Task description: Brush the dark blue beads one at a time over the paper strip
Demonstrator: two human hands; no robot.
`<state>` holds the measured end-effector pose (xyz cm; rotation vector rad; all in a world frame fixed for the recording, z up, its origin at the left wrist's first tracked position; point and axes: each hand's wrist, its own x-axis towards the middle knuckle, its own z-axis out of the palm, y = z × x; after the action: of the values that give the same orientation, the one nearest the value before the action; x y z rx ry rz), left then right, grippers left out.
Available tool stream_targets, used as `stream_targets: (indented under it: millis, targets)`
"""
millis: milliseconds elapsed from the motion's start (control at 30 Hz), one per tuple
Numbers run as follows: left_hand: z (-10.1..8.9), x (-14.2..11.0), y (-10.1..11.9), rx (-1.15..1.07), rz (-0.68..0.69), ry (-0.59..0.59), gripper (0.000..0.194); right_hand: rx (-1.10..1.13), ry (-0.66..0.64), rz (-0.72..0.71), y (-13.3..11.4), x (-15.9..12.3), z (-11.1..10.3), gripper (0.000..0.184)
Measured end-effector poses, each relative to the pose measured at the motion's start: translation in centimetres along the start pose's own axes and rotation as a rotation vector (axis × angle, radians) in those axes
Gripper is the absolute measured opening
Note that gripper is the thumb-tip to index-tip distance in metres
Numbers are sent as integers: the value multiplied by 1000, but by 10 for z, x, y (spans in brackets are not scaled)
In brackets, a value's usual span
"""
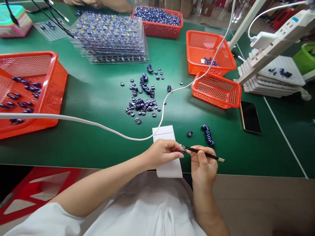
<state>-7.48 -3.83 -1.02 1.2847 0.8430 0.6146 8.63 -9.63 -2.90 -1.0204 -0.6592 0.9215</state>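
My left hand (163,152) is closed, with a small shiny dark-blue round part (182,151) pinched between thumb and fingertips. In my right hand (204,164) are slim black tweezers (205,153), held like a pen, their tip touching or very near the blue part. Something small and pale shows at that tip, too small to name. Under my left hand lies a white paper strip (163,131) with a dark line across it. Just beyond my right hand are a single blue part (189,133) and a row of joined-looking blue parts (208,135).
Loose blue parts (141,105) lie mid-table. A white cable (118,133) crosses the table and the paper. Orange baskets (62,77) stand left and right (215,90). Stacked clear trays (118,59), a full red basket (161,31), a phone (250,117) and another person's arm (118,5) also show.
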Motion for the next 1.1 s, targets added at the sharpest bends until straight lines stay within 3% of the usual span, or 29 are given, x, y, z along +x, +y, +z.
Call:
stream_targets:
  millis: [100, 333, 500, 733, 900, 1100]
  targets:
    - [4, 2, -6, -59, -31, -12, 19, -16, 7, 8, 1, 0, 2, 15]
    - [5, 3, -12, -16, -64, 90, 24, -97, -17, -12, 2, -2, 3, 16]
    - [5, 3, -18, 6, -19, 97, 29, -35, -85, -8, 4, -4, 0, 4]
    - [6, 1, -20, 122, 34, 127, 36, -144, -95, 6, 5, -5, 0, 10]
    - [3, -1, -9, 188, 78, 132, 30, -157, -12, -40, 0, -2, -7, 10]
    - [-12, 4, 2, 325, 177, 130, 25, -344, 80, -124, -2, -1, -17, 11]
